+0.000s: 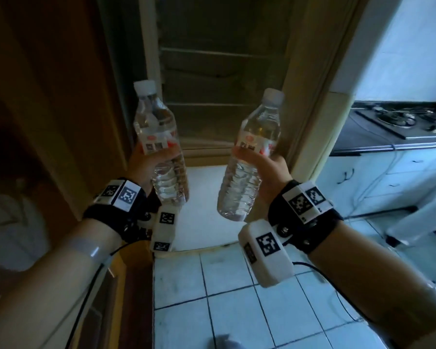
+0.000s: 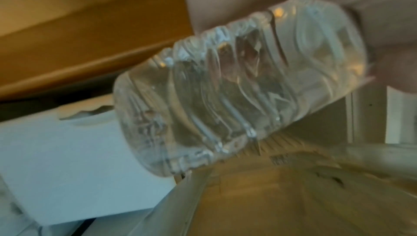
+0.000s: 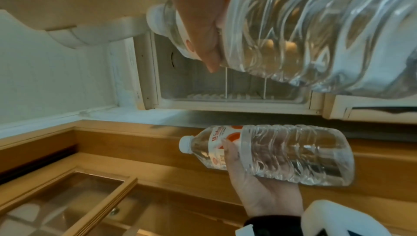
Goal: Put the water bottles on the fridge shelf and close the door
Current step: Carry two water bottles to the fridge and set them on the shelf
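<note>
I hold two clear water bottles with white caps and red-and-white labels in front of the open fridge. My left hand grips the left bottle round its middle, nearly upright. That bottle fills the left wrist view, and its body and the left hand also show in the right wrist view. My right hand grips the right bottle, tilted, cap leaning right; close up it is the large bottle. Wire fridge shelves lie ahead, bare.
The open fridge door stands to the right of the opening. A wooden cabinet flanks the left. A dark stove and counter sit at the right. A white freezer lid lies below the bottles, tiled floor underneath.
</note>
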Available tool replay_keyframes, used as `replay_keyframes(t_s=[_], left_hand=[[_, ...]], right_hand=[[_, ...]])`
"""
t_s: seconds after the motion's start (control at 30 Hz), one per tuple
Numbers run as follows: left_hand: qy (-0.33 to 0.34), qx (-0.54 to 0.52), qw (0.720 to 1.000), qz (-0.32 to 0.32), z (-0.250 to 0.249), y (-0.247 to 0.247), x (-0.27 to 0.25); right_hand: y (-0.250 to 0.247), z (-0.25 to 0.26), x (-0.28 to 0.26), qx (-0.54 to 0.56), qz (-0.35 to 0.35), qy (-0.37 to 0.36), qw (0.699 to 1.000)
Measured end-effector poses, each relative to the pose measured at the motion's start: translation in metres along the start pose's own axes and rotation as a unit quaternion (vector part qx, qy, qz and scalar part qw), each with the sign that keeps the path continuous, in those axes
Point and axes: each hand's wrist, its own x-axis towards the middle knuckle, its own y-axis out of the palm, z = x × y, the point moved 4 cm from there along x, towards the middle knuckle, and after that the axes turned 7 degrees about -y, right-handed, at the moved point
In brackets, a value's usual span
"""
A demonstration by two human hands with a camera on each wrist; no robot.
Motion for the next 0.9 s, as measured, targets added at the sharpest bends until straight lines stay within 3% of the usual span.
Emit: replay_keyframes(t_s=[0.13, 0.23, 0.37, 0.43, 0.6, 0.9], left_hand=[[0.021, 0.014, 0.998, 0.052, 0.015, 0.040, 0.010], [0.025, 0.013, 0.996, 0.090, 0.019, 0.060, 0.013], [0.033, 0.022, 0.991, 0.128, 0.016, 0.073, 0.017], [0.042, 0.034, 0.990, 0.134, 0.010, 0.074, 0.023], [0.058, 0.037, 0.990, 0.123, -0.005, 0.072, 0.062], [0.090, 0.029, 0.988, 0.123, -0.043, 0.105, 0.181]], right_hand=[[-0.041, 0.002, -0.005, 0.003, -0.118, -0.036, 0.992], [-0.071, 0.004, -0.005, -0.005, -0.232, -0.066, 0.971], [-0.095, -0.016, 0.013, -0.017, -0.308, -0.061, 0.949], [-0.092, -0.024, 0.023, -0.021, -0.305, -0.063, 0.950], [-0.067, -0.033, 0.067, -0.068, -0.215, -0.048, 0.973], [-0.041, 0.023, 0.215, -0.078, -0.108, -0.147, 0.980]])
